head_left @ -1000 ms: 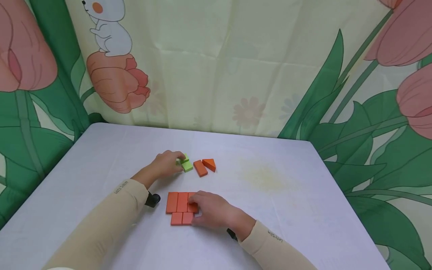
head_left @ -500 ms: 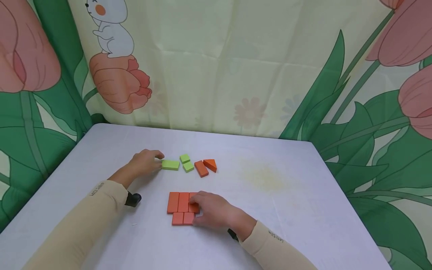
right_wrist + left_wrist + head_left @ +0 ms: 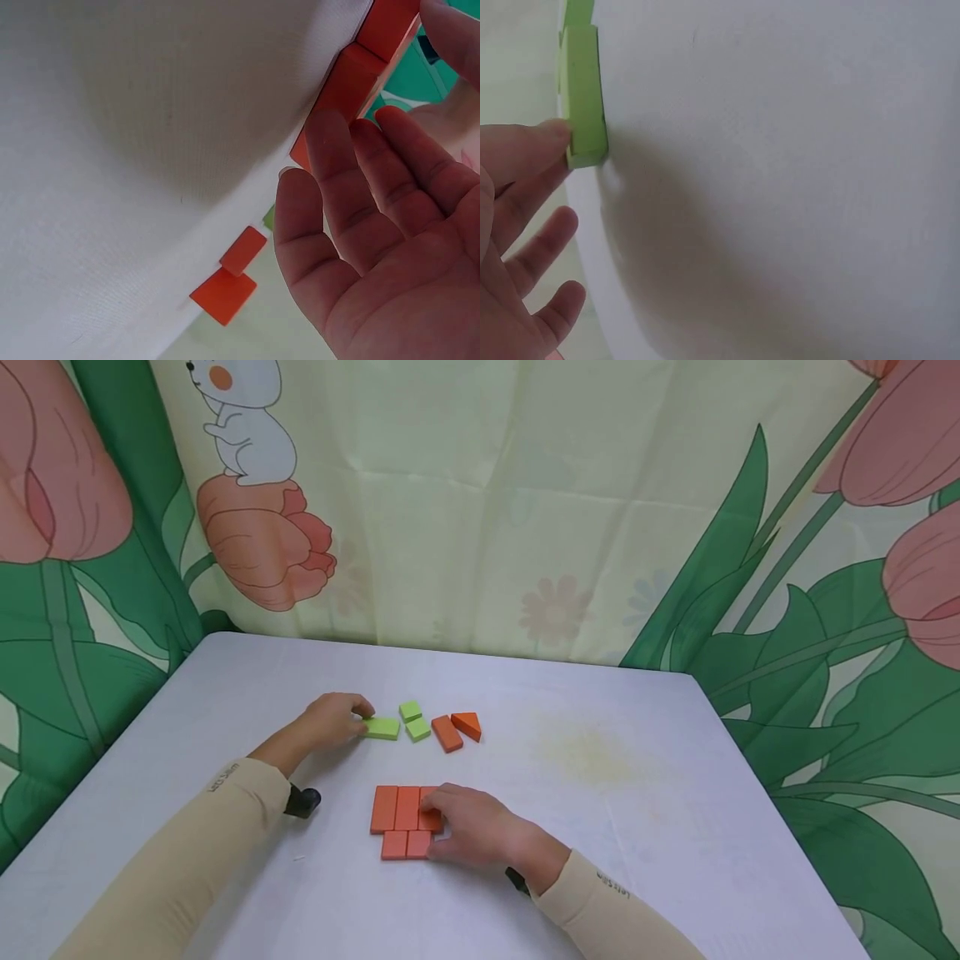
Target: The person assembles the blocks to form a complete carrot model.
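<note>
My left hand (image 3: 330,722) pinches the near end of a light green rectangular block (image 3: 382,728) lying on the table; in the left wrist view, thumb and index finger meet at that block (image 3: 585,97) while the other fingers stay apart from it. My right hand (image 3: 480,827) rests at the right side of a flat group of red blocks (image 3: 395,810), three longer ones above two smaller ones. Its relaxed fingertips touch the edge of a red block (image 3: 349,79) in the right wrist view. Part of the rightmost blocks is hidden under the hand.
Two small green blocks (image 3: 410,712) lie just right of the long green one. Beside them are a red-orange rectangular block (image 3: 447,734) and an orange triangular block (image 3: 467,725). A printed curtain stands behind the white table (image 3: 637,860).
My left hand has moved left from the small green blocks to the left end of the long green block, which has shifted slightly right since half a second ago. My right hand stays put.
</note>
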Demonstrator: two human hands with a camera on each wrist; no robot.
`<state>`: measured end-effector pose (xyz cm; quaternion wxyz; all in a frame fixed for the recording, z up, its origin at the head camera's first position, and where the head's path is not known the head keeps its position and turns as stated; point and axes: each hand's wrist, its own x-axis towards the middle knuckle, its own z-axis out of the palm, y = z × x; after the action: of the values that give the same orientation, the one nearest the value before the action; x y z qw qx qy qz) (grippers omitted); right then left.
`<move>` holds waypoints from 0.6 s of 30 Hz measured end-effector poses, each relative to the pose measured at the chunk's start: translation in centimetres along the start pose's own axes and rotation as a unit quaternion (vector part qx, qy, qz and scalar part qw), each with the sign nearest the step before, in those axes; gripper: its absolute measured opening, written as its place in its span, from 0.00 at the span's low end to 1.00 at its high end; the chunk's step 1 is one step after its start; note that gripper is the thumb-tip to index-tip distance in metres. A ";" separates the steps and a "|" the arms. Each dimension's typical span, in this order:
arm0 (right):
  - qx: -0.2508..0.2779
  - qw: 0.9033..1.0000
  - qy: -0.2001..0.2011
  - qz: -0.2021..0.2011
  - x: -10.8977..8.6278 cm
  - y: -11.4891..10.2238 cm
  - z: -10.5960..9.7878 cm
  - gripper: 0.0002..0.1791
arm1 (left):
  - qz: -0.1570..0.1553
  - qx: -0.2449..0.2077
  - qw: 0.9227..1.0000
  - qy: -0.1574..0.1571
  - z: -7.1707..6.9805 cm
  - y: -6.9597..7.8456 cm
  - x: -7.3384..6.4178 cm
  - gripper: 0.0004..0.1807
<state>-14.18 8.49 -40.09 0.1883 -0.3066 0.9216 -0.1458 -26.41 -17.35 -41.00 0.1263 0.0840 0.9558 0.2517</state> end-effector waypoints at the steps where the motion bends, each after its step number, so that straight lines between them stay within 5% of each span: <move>1: 0.000 1.000 -0.001 0.001 0.0 0.0 0.0 0.28 | 0.002 0.000 1.000 -0.001 0.0 0.0 -0.1 0.18; 18: 0.011 1.000 0.001 0.009 -0.2 -0.2 -0.1 0.27 | 0.049 -0.003 0.999 -0.017 2.5 2.1 -2.4 0.12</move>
<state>-13.98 8.51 -39.89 0.1926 -0.2961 0.9227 -0.1547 -23.25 -14.88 -41.56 0.1305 0.1343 0.9477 0.2585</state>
